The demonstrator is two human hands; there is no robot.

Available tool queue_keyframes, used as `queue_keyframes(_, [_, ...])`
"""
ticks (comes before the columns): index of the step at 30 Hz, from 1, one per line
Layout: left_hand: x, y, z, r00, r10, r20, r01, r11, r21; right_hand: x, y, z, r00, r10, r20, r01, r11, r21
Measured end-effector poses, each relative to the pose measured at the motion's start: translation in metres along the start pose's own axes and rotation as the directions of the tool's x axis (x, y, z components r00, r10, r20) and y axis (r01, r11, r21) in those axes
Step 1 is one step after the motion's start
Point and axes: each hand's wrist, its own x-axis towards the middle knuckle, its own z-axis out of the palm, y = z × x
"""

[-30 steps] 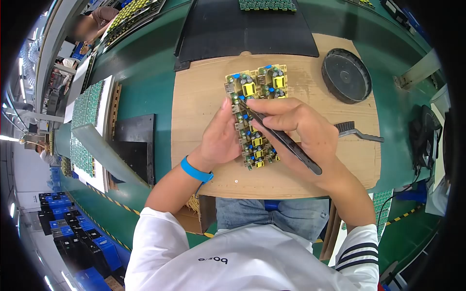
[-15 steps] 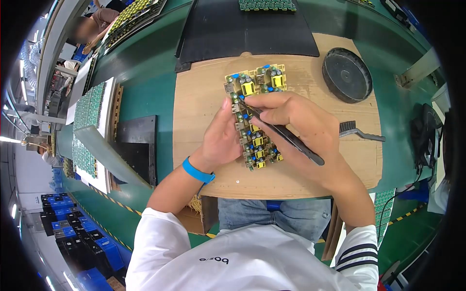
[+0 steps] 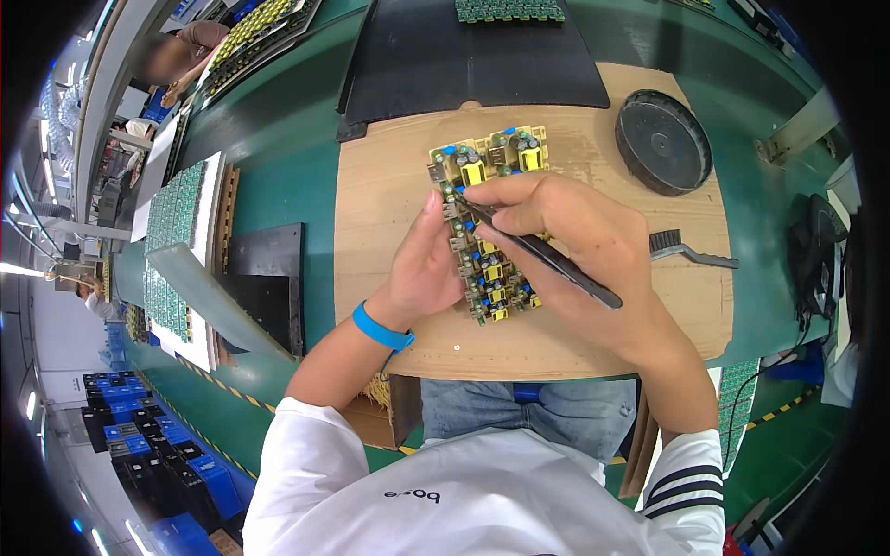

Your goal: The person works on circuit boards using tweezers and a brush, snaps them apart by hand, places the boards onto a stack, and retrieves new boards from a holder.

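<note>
A panel of circuit boards (image 3: 475, 173) with yellow transformers, blue parts and metal connectors is held over the cardboard sheet. My left hand (image 3: 422, 264) grips its left edge, thumb up along the side; the fingers beneath are hidden. In my right hand (image 3: 598, 241) is a pair of black tweezers (image 3: 579, 276), pinched between thumb and forefinger. Their tips point up and left to components near the panel's left edge, close to my left thumb. Whether the tips hold a part is too small to tell. My right hand covers part of the panel's right side.
On the cardboard (image 3: 389, 195), a round black dish (image 3: 660, 144) stands upper right, with a black brush (image 3: 691, 252) below it. A black mat (image 3: 473, 60) lies beyond. Green board panels (image 3: 171, 250) are stacked at left. A co-worker (image 3: 190, 46) sits at upper left.
Almost nothing differs. The view has shifted slightly, and both hands keep their hold on the panel and the tweezers, tips at about the same spot.
</note>
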Motion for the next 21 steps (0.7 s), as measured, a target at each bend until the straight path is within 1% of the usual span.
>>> queue_keyframes(3, [0.000, -0.002, -0.001, 1.000, 0.009, 0.009, -0.009, 1.000, -0.009, 0.000, 0.002, 0.000, 0.999, -0.043, -0.012, 0.043, 0.999, -0.005])
queue_keyframes(9, [0.000, 0.000, -0.003, 0.999, 0.009, 0.032, -0.008, 1.000, -0.028, 0.000, 0.000, 0.001, 0.999, -0.032, -0.001, 0.032, 0.999, -0.012])
queue_keyframes(12, [0.001, 0.001, 0.001, 0.999, 0.004, -0.032, -0.002, 0.997, 0.081, -0.001, 0.002, 0.001, 1.000, -0.026, 0.005, 0.026, 1.000, -0.012])
queue_keyframes(13, [0.001, 0.001, 0.001, 0.999, 0.005, -0.032, -0.002, 0.997, 0.082, -0.001, 0.003, 0.001, 0.999, -0.035, 0.003, 0.035, 0.999, -0.013])
queue_keyframes(16, [0.001, 0.001, 0.000, 1.000, -0.001, 0.030, 0.002, 1.000, -0.026, -0.001, 0.003, 0.000, 0.998, -0.056, -0.001, 0.055, 0.998, -0.016])
queue_keyframes(17, [0.002, 0.001, 0.001, 1.000, -0.002, 0.030, 0.002, 1.000, -0.025, -0.001, 0.003, -0.001, 0.998, -0.063, -0.001, 0.063, 0.998, -0.020])
queue_keyframes(20, [0.003, 0.003, 0.007, 0.998, -0.002, -0.055, 0.008, 0.994, 0.105, -0.001, 0.002, -0.003, 0.997, -0.078, 0.001, 0.078, 0.997, -0.025])
queue_keyframes(21, [0.003, 0.002, 0.006, 0.998, -0.001, -0.056, 0.007, 0.994, 0.105, -0.002, 0.003, -0.003, 0.996, -0.088, 0.000, 0.088, 0.996, -0.031])
